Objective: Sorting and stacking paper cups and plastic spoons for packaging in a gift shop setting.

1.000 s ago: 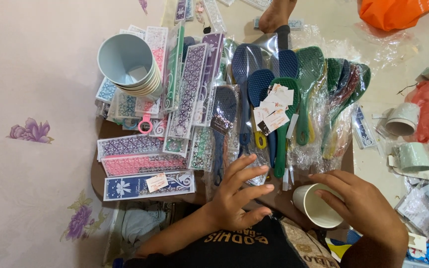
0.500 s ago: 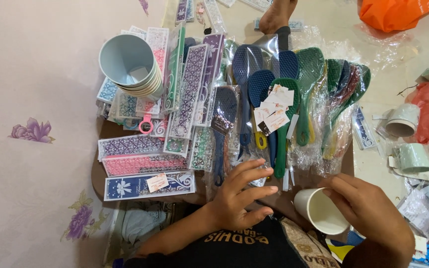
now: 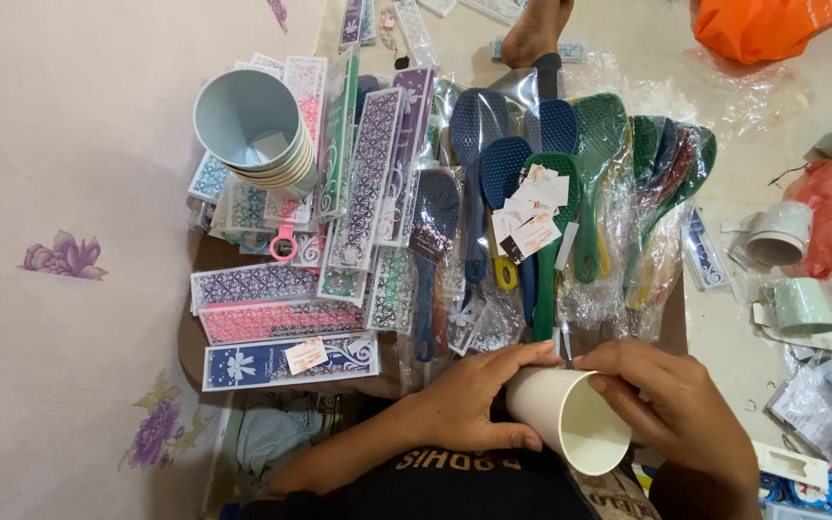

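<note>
Both hands are wrapped on one cream plastic cup, held tilted low in the frame, its open mouth turned down-right toward the camera. Left hand is curled around the cup's base and side, fingers extended across the top, thumb underneath. Right hand is cupped over the rim side, fingertips bent onto the wall, nearly meeting the left fingers. Both forearms are brought in from the bottom edge. Just beyond the cup, bagged rice paddles in blue and green are spread out; patterned flat packs lie to the left, a stack of pale blue cups at upper left.
</note>
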